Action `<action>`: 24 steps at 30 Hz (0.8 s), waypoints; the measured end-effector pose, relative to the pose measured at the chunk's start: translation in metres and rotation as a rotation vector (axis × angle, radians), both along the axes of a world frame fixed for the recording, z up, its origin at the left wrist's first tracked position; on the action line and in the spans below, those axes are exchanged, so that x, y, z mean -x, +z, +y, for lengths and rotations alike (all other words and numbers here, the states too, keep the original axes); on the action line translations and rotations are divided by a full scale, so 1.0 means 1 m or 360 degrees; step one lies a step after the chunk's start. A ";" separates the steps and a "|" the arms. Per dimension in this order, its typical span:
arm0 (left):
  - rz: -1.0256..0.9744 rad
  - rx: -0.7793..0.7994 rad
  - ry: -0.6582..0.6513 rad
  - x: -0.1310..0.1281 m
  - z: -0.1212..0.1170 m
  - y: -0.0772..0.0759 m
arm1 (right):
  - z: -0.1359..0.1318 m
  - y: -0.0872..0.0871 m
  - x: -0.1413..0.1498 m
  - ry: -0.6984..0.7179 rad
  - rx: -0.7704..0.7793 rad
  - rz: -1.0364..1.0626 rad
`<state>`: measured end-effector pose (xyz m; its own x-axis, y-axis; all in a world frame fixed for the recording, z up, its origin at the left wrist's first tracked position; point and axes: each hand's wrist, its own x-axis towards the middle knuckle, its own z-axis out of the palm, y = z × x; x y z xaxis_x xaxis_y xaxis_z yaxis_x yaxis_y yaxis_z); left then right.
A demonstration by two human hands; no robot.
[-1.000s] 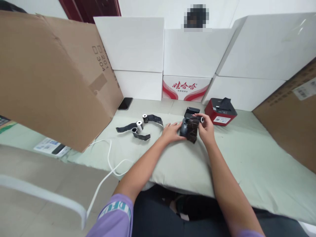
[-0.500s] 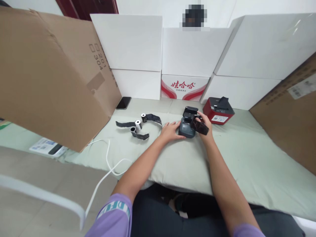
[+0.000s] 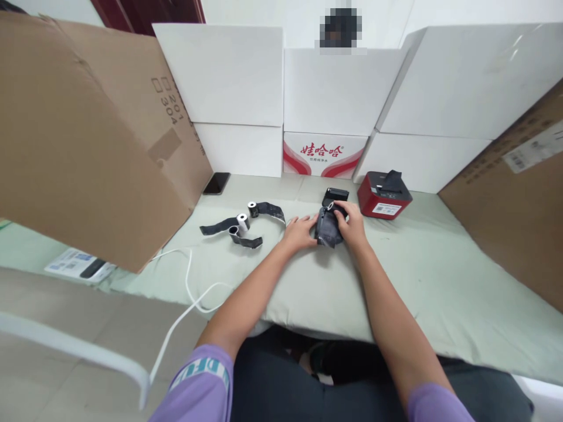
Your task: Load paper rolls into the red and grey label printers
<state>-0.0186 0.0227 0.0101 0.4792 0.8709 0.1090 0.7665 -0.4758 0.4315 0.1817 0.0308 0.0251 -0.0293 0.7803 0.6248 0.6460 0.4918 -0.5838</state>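
Two hands are at work on my head view, both at a small dark device [image 3: 322, 221] that sits on the cloth-covered counter [image 3: 422, 258], about midway between its near and far edges. I have the left hand [image 3: 301, 233] with fingers spread, laid against the device's left side. The right hand [image 3: 349, 225] pinches a small paper roll [image 3: 331, 206] at the back of the device, and a dark strip [image 3: 329, 239] drapes over the device's top and front. Just behind it I see a black flap [image 3: 336, 194]; whether it joins the device is hidden from me.

To the left of the left hand, three loose rolls [image 3: 243, 221] stand near one another, their dark tails stretched out on the cloth. A phone [image 3: 216, 183] lies towards the far edge, beside the left cardboard box [image 3: 101, 140]. Right of the device, also towards the far edge, I get a red and black box [image 3: 382, 196]. White boxes [image 3: 220, 76] line that edge, and a white cable [image 3: 189, 275] hangs over the near one.
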 end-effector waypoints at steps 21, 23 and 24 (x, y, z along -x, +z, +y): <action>-0.0025 -0.0061 -0.0041 0.000 0.001 -0.005 | 0.023 -0.036 -0.008 -0.0262 0.0165 0.0602; -0.0045 -0.0072 -0.0053 0.000 0.001 -0.006 | 0.029 -0.041 -0.012 -0.0216 0.0216 0.0720; -0.0053 -0.0071 -0.0052 0.000 0.001 -0.007 | 0.031 -0.043 -0.013 -0.0161 0.0262 0.0791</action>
